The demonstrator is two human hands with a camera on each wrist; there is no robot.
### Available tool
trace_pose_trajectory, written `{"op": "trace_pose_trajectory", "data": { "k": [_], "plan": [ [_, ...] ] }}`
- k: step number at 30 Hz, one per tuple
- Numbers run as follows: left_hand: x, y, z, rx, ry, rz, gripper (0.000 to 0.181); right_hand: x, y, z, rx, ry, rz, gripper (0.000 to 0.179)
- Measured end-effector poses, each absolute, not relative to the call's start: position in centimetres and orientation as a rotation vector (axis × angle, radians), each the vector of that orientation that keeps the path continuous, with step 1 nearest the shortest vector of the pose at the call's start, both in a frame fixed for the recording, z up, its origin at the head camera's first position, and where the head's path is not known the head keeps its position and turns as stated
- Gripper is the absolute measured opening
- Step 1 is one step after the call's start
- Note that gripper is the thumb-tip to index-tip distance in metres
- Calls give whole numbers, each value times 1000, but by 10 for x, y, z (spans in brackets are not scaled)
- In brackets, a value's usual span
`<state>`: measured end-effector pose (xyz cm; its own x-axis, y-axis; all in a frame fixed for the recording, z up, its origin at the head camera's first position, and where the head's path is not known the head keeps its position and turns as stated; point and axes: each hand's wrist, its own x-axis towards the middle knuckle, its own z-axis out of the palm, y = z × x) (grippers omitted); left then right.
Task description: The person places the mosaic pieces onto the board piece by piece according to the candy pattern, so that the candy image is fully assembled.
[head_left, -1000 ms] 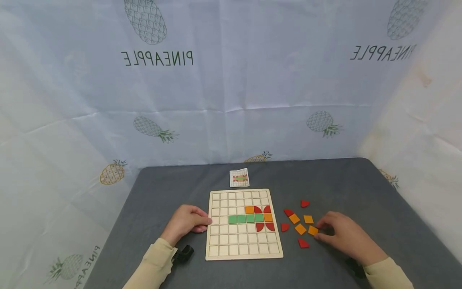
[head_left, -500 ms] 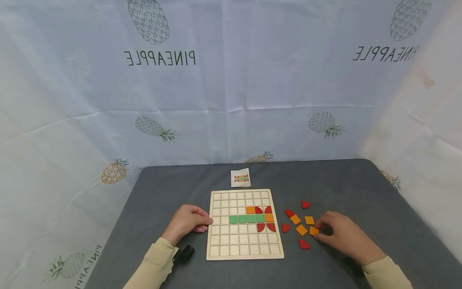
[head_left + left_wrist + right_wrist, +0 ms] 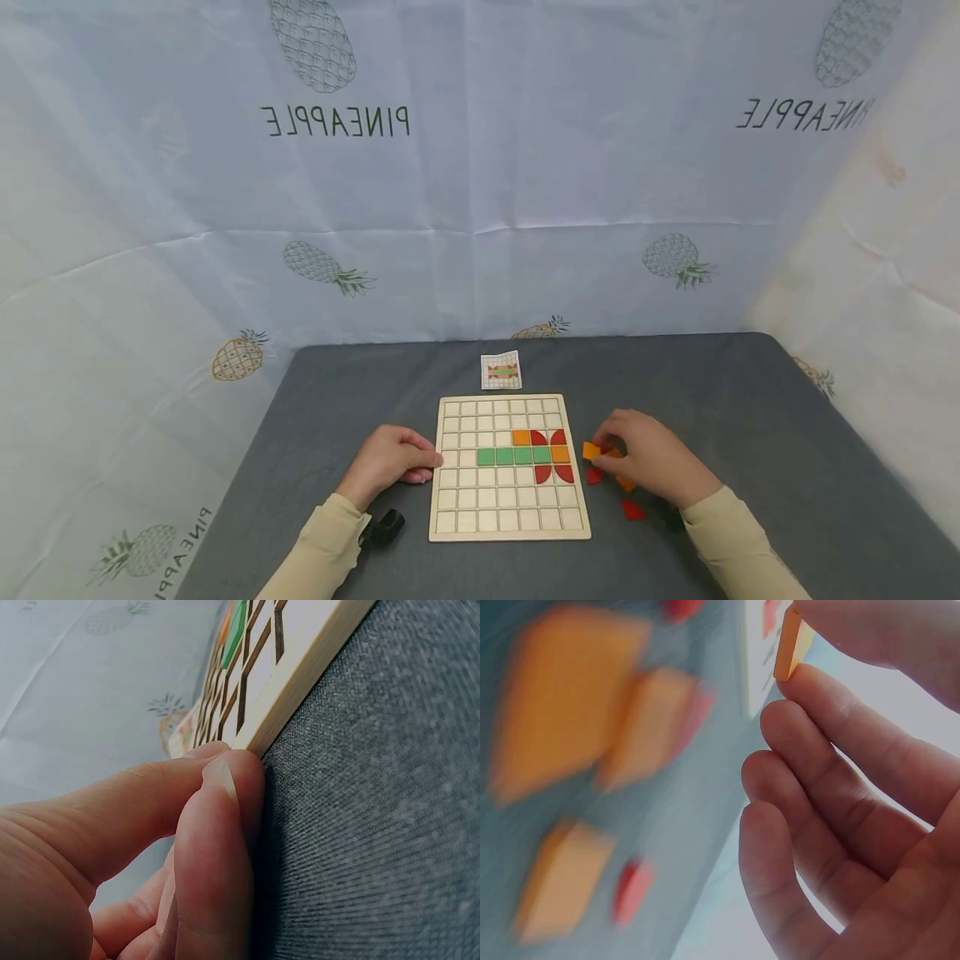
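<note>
A wooden grid board (image 3: 510, 521) lies on the dark table. Set in its cells are several green square tiles (image 3: 522, 455), two orange square tiles (image 3: 560, 454) and several red curved tiles (image 3: 543, 475). My left hand (image 3: 392, 457) grips the board's left edge between thumb and finger, and in the left wrist view those fingertips (image 3: 225, 780) meet the pale wooden rim (image 3: 277, 697). Just right of the board, my right hand (image 3: 651, 454) pinches an orange square tile (image 3: 789, 645) between thumb and index finger, raised over the loose tiles.
Loose red tiles (image 3: 633, 510) and orange tiles (image 3: 566, 881) lie beneath and around the right hand, which partly hides them. Behind the board is a small pattern card (image 3: 501, 370). A pineapple-print cloth (image 3: 480, 167) hangs at the table's far edge.
My right hand has lifted an orange square tile from the right side of the loose pieces and carried it left toward the board. The left hand stays at the board's edge.
</note>
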<state>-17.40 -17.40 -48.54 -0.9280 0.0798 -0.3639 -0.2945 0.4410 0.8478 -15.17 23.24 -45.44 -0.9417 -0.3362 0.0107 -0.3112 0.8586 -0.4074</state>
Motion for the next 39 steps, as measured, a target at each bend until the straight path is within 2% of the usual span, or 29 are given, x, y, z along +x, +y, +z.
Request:
{"op": "trace_pose_trajectory", "data": {
  "k": [5,12,39],
  "plan": [
    [-175,-175,-487,-170,2332,1486,22,-160,196,-453,-549,2945,-669,14],
    [-174,-174,-485,-164,2343,1477,23,-156,166,-455,-733,2942,-684,17],
    [-173,-174,-484,-168,2337,1495,23,-151,144,-464,-871,2909,-624,18]
  ]
}}
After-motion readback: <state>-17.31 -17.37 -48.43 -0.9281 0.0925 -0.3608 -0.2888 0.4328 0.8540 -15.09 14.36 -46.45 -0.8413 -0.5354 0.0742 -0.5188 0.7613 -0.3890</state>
